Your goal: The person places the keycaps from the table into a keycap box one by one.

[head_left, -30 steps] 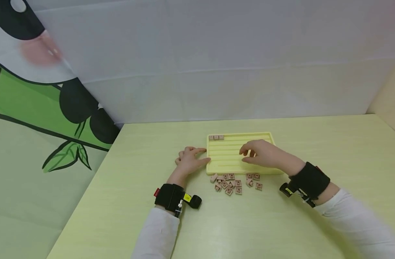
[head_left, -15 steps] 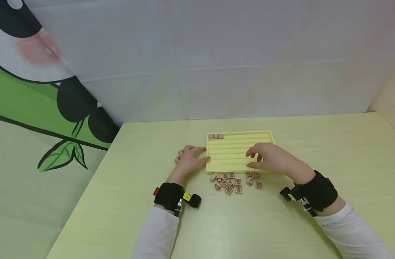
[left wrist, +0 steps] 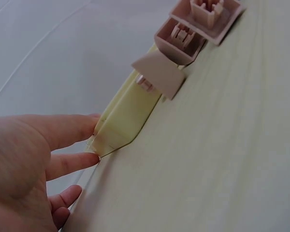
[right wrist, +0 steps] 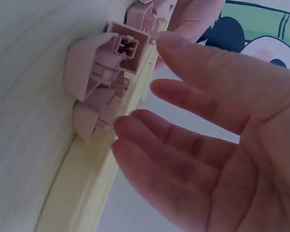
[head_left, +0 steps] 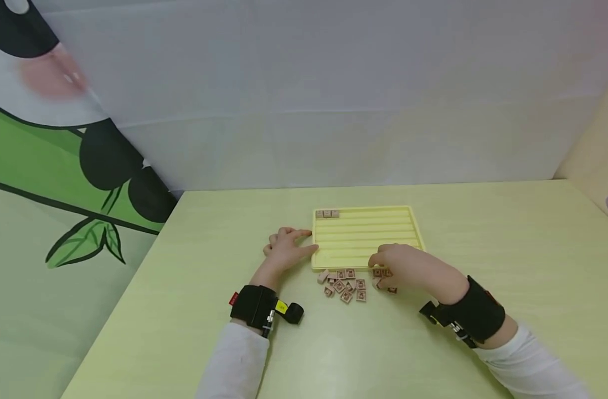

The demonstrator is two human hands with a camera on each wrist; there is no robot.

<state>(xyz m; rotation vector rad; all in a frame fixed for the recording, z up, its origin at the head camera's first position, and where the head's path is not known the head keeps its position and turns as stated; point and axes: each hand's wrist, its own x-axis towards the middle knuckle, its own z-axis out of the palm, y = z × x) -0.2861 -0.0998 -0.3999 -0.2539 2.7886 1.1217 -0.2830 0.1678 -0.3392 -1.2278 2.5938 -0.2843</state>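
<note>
A yellow ridged tray (head_left: pixel 364 235) lies on the table with 3 pink keycaps (head_left: pixel 327 213) in its far left corner. My left hand (head_left: pixel 286 250) touches the tray's left edge with outstretched fingers; the left wrist view shows the fingertips (left wrist: pixel 89 158) right at the tray's corner. Over the right-hand group of loose keycaps, at the tray's near edge, hovers my right hand (head_left: pixel 408 270). In the right wrist view its thumb and fingers are spread apart, with upturned keycaps (right wrist: pixel 84 67) just beyond the fingertips and nothing pinched between them.
Several more loose keycaps (head_left: pixel 339 286) lie in a cluster along the tray's near side, some face up, some tipped over. A pale cloth (head_left: pixel 334 111) hangs behind the table (head_left: pixel 304 360), and a printed cartoon panel stands to the left.
My right hand has drawn back from above the tray and come down toward the loose keycaps on the right. The left hand stays at the tray's edge.
</note>
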